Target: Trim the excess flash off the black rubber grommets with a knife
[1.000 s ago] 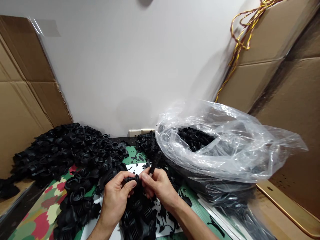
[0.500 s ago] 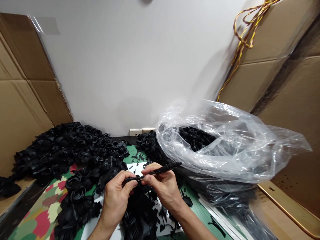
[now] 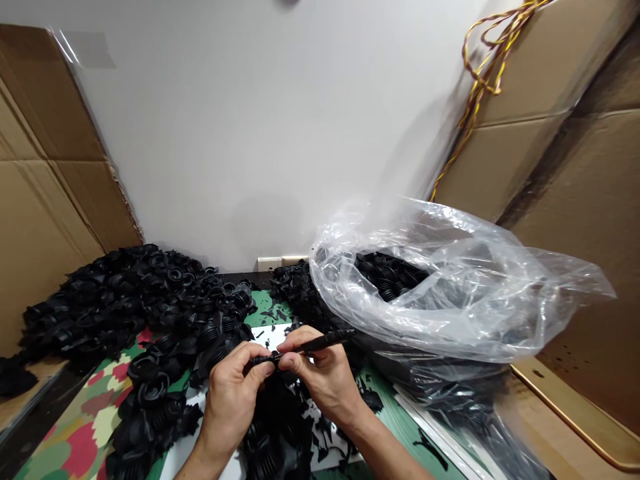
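Observation:
My left hand (image 3: 231, 390) is closed, with thumb and fingertips pinching a small black rubber part (image 3: 260, 361). In my right hand (image 3: 330, 380), also closed, lies a slim black pen-shaped tool (image 3: 326, 341) with a wrapped-looking handle. Its handle end points up and to the right, and the tip end reaches the part between both thumbs. The fingers mostly hide the part and the tip, so I cannot tell what kind of tip it is. Below my hands, ribbed black rubber pieces (image 3: 273, 433) lie on a white sheet (image 3: 175, 460).
A big heap of ribbed black rubber parts (image 3: 125, 293) rises at the left. Black scraps (image 3: 330, 443) litter the sheet and green surface (image 3: 400, 427). At the right stands an open clear plastic bag (image 3: 480, 320) with black parts inside. Cardboard (image 3: 55, 133) flanks both sides.
The tool has tilted flatter and its handle end has shifted slightly left and down. My right fingers moved slightly left toward the part. The left hand's pinch looks unchanged.

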Tool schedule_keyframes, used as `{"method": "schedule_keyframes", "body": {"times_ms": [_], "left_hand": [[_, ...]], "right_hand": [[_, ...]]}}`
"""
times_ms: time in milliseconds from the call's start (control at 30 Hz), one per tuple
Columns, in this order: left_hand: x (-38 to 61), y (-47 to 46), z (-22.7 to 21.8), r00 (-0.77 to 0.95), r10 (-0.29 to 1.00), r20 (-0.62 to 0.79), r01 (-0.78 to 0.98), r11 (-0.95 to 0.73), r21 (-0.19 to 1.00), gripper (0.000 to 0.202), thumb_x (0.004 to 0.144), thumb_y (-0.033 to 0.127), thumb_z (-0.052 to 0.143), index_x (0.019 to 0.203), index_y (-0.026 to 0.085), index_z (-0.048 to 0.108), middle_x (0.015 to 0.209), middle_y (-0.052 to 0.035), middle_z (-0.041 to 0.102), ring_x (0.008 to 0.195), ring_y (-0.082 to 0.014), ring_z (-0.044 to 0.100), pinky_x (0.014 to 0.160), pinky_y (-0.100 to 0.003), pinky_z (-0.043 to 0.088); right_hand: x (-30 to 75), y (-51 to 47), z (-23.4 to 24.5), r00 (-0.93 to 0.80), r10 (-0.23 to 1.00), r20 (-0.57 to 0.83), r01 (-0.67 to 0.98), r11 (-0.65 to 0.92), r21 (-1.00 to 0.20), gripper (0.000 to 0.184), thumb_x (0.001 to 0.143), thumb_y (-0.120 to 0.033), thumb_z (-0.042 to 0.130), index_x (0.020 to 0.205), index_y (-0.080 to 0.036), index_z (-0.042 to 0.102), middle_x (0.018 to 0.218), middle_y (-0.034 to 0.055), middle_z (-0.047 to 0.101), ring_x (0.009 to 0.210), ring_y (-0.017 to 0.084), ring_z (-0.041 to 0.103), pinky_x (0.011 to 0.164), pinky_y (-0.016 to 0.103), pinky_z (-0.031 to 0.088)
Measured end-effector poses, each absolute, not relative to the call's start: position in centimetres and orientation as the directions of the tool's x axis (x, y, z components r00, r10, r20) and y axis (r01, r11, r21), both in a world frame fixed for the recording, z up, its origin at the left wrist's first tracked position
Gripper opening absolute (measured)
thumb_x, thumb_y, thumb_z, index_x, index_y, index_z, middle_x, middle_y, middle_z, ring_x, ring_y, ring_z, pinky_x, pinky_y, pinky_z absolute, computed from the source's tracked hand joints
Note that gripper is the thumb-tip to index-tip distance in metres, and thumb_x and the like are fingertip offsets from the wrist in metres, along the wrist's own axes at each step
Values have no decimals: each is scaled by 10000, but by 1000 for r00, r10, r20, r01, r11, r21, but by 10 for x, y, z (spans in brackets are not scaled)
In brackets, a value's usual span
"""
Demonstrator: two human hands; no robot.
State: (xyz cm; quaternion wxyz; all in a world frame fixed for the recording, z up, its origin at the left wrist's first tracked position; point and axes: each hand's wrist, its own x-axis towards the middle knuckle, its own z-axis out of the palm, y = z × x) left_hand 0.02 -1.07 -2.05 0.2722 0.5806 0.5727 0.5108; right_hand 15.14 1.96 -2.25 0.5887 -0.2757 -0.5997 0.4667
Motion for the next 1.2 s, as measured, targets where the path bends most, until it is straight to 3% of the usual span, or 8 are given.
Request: {"method": "schedule_keyframes", "body": {"times_ms": [200, 333, 400, 533, 700, 900, 1033, 1200], "left_hand": [[1, -12, -20, -152, 943, 296, 407, -213, 888, 67, 707, 231, 632, 687, 217, 694, 686, 6, 665, 583, -155, 588, 556, -238, 472], [4, -13, -18, -123, 932, 341, 428, -260, 866, 44, 695, 222, 647, 682, 219, 689, 698, 0, 681, 659, -176, 620, 638, -256, 484], [6, -14, -18, -111, 925, 365, 457, -278, 845, 57, 665, 183, 654, 686, 223, 689, 718, 2, 687, 703, -183, 627, 668, -260, 480], [7, -14, -19, -161, 924, 347, 512, -222, 830, 119, 630, 193, 687, 745, 224, 697, 735, 15, 662, 556, -139, 545, 542, -248, 449], [4, -14, -22, -187, 910, 370, 575, -204, 793, 139, 643, 219, 696, 782, 211, 694, 739, 9, 639, 503, -119, 474, 496, -251, 416], [5, -15, -21, -142, 898, 417, 619, -248, 745, 190, 644, 203, 713, 833, 213, 690, 776, 5, 638, 488, -111, 474, 502, -258, 435], [5, -16, -22, -104, 880, 464, 666, -285, 689, 240, 653, 183, 723, 885, 230, 685, 803, 11, 644, 506, -113, 488, 532, -260, 452], [6, -18, -22, -63, 863, 501, 717, -310, 624, 268, 656, 276, 757, 908, 234, 676, 851, -5, 653, 636, -153, 587, 574, -261, 474]], "right_hand": [[148, 16, -22, -165, 856, 490, -209, 455, -866, 123, 788, -299, 668, 745, -191, 707, 681, 28, 617, 592, 154, 585, 547, 267, 474], [149, 13, -22, -63, 713, 699, 41, 701, -712, 115, 830, -193, 595, 800, -202, 705, 736, 54, 635, 641, 166, 608, 584, 278, 490], [153, 16, -23, 35, 677, 735, 129, 727, -675, 121, 834, -168, 576, 801, -202, 686, 766, 61, 639, 660, 166, 607, 588, 277, 490], [160, 28, -27, 119, 796, 594, 119, 582, -804, 128, 845, -269, 563, 765, -191, 625, 697, 31, 614, 569, 144, 556, 535, 266, 455], [159, 32, -28, -85, 918, 388, 46, 393, -919, 255, 828, -388, 523, 714, -166, 576, 669, 17, 564, 652, 162, 521, 630, 284, 424], [150, 26, -32, -298, 944, 140, -56, 129, -990, 252, 755, -364, 550, 839, -146, 643, 731, 32, 599, 717, 195, 542, 690, 311, 416], [144, 25, -33, -371, 917, 145, -81, 124, -989, 258, 764, -403, 558, 771, -154, 627, 720, 23, 591, 722, 191, 536, 695, 300, 407], [144, 26, -32, -406, 906, 118, -161, 56, -985, 372, 720, -510, 625, 642, -154, 554, 608, -21, 467, 600, 127, 412, 574, 247, 322]]}}
